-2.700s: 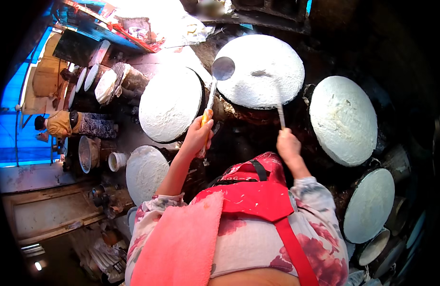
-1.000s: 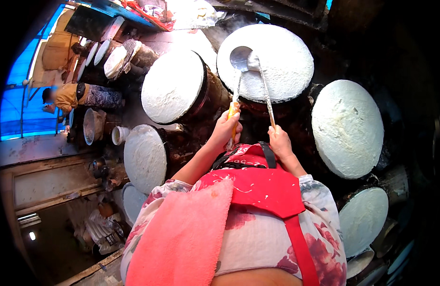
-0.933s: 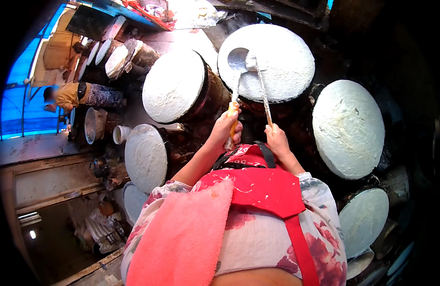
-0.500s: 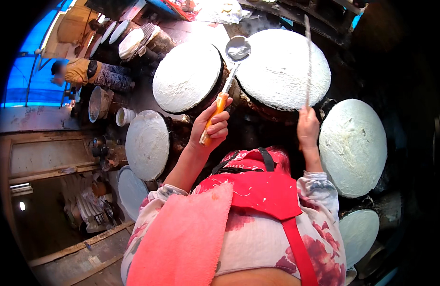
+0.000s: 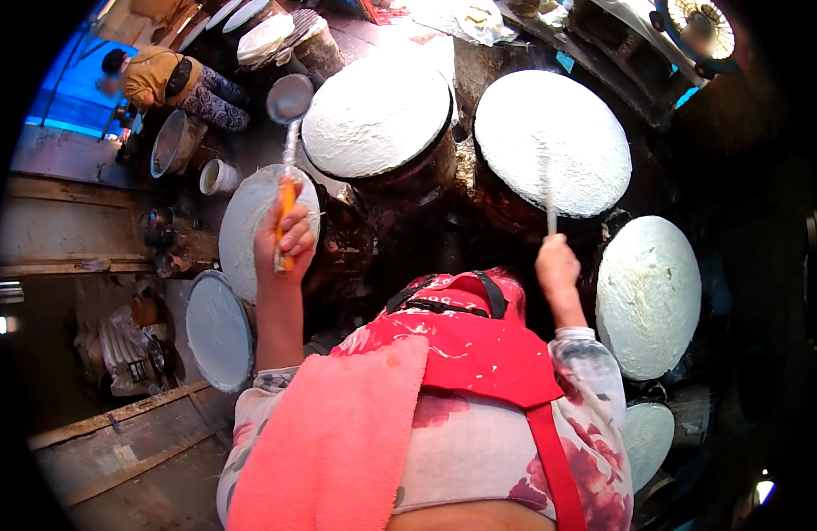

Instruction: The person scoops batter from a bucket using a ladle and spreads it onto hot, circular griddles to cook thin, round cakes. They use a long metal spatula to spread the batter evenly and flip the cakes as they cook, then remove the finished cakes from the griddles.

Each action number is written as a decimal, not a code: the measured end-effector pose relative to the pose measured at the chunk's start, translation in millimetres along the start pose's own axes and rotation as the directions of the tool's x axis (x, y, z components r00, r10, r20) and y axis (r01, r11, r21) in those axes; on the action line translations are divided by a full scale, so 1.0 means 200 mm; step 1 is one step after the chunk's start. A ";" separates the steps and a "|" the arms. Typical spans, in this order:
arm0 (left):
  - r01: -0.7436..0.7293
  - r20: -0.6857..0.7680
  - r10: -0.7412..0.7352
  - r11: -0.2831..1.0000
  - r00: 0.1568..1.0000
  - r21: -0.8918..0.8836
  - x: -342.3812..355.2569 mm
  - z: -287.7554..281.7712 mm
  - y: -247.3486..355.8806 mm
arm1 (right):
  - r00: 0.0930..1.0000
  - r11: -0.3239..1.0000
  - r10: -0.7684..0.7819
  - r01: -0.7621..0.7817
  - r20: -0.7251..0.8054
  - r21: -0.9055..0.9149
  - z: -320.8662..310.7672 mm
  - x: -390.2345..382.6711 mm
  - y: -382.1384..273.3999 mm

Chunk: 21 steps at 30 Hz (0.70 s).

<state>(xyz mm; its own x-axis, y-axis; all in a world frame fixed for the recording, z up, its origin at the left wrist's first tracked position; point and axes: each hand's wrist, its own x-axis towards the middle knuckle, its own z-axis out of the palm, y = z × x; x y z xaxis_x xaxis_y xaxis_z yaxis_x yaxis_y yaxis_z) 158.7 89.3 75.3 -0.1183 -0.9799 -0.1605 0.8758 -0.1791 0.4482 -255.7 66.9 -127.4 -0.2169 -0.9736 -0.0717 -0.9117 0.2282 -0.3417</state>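
Observation:
My left hand (image 5: 287, 243) is closed round the orange handle of a ladle (image 5: 290, 99). The ladle's round bowl is up and to the left, beside the back-left white-coated round surface (image 5: 377, 119); behind my hand lies another white-coated round (image 5: 249, 221). In my right hand (image 5: 559, 268) is a thin, long stick-like tool (image 5: 550, 190), blurred, its far part over the back-right white-coated round (image 5: 559, 133). Whether the tool touches that surface I cannot tell. To the right of my right hand stands one more white-coated round (image 5: 649, 296).
A paler round (image 5: 219, 329) is at lower left, and another white one (image 5: 646, 442) at lower right. Buckets (image 5: 220, 177) and a tub (image 5: 174, 144) stand at the left, near a person in a yellow top (image 5: 161, 80). Wooden frames (image 5: 81, 221) edge the left side.
My left hand has swung left with the ladle, whose bowl showed white stuff before and looks grey now. My right hand has lowered slightly with the stick-like tool. The view has shifted.

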 end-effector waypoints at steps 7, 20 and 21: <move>-0.180 -0.092 0.177 0.983 0.980 -0.026 -0.43 -0.29 0.40 | 0.972 0.965 0.200 -0.173 -0.123 0.197 -0.07 -0.03 -0.09; -0.326 -0.190 0.314 0.945 0.930 -0.032 -1.17 -0.79 0.93 | 0.995 0.998 -0.037 0.040 0.091 -0.038 0.11 -0.51 -0.43; -0.328 -0.184 0.317 0.944 0.931 -0.032 -1.21 -0.83 0.95 | 0.999 0.999 -0.041 0.042 0.028 -0.020 0.11 -0.54 -0.45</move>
<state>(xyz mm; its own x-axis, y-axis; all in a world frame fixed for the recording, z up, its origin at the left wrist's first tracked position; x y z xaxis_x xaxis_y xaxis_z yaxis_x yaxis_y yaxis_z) 431.4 306.9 53.3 0.2534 -0.9525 -0.1691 0.8806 0.1548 0.4479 -143.0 150.8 -110.4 -0.1693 -0.9820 -0.0837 -0.9266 0.1875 -0.3261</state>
